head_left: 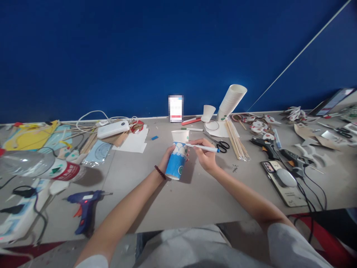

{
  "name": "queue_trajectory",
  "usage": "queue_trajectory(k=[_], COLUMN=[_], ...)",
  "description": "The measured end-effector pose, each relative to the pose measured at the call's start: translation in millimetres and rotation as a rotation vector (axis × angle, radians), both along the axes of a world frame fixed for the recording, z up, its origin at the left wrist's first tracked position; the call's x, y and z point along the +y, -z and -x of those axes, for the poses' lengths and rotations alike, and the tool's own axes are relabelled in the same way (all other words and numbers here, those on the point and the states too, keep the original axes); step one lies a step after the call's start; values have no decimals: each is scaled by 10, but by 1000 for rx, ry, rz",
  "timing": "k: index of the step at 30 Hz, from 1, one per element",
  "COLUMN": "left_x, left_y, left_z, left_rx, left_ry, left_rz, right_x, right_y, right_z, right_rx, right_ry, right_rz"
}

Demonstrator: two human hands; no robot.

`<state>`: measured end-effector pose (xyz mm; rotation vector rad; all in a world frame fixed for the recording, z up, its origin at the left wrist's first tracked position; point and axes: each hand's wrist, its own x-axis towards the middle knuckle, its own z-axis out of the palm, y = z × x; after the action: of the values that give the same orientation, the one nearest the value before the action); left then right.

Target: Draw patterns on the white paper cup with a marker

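"Where's the blue-and-white cup (174, 167)?"

"Mid-tabletop (195, 201), the left hand's (168, 155) fingers curled round it, long axis near upright, leaning slightly."

"And the marker (205, 148)?"

"Pinched in the right hand (206, 158), crosswise at the cup's upper right; contact unclear. There's room toward the near edge."

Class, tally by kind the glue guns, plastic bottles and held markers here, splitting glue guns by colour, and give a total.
Dark blue plastic glue gun: 1
Black plastic glue guns: 2
Clear plastic bottle with red cap: 1
White marker with blue end, in the right hand: 1
Total: 5
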<state>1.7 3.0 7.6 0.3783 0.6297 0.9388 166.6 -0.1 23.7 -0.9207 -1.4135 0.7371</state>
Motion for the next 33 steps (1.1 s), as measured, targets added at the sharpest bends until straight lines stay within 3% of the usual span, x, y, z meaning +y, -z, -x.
queue_trajectory(k=[7, 10, 16, 25, 33], left_x=[-36, -41, -22, -38, -70], left_y=[-21, 4, 72, 29, 81], left_z=[-19, -10, 17, -15, 2], left_rx=[13, -10, 32, -23, 126], left_ry=[-84, -59, 23, 94, 118], left_rz=[59, 45, 26, -33, -63], right_x=[-4, -3, -5, -37, -46], right_y=[4, 26, 23, -43, -20], right_z=[-5, -10, 0, 28, 11], right_rx=[-7, 23, 38, 49, 10], right_ry=[-11, -46, 26, -26, -54], right_rz=[-5, -6, -4, 9, -33])
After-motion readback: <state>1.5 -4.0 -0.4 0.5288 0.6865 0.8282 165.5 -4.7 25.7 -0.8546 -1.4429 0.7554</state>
